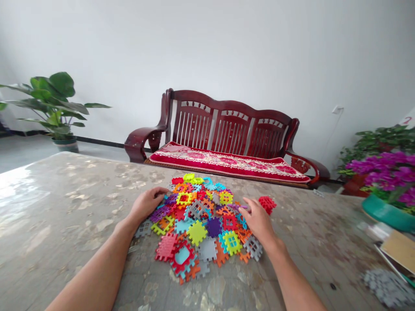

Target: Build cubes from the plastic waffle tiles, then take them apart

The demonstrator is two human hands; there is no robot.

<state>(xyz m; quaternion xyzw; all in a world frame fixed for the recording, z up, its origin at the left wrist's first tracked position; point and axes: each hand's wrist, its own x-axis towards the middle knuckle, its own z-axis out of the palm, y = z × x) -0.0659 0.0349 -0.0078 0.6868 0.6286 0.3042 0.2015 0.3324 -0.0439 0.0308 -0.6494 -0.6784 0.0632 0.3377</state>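
Observation:
A heap of plastic interlocking tiles (197, 233) in many colours lies on the table, some solid and some with window-like cut-outs. My left hand (148, 204) rests at the heap's left edge, beside blue and purple pieces, its fingers loosely stretched and thumb apart, holding nothing visible. At the right side of the heap, my right hand (258, 219) has a thin purple tile (237, 207), seen nearly edge-on, between thumb and fingers. Just beyond that hand sits a red block (267, 204) of joined tiles, apart from the heap.
The patterned table cover (81, 207) spreads around the heap. At the right stand a teal pot (387, 212) of purple flowers, a cardboard piece (400, 249) and a grey pile of small pieces (389, 287). Behind the table is a wooden bench (228, 123); a potted plant (61, 108) stands left.

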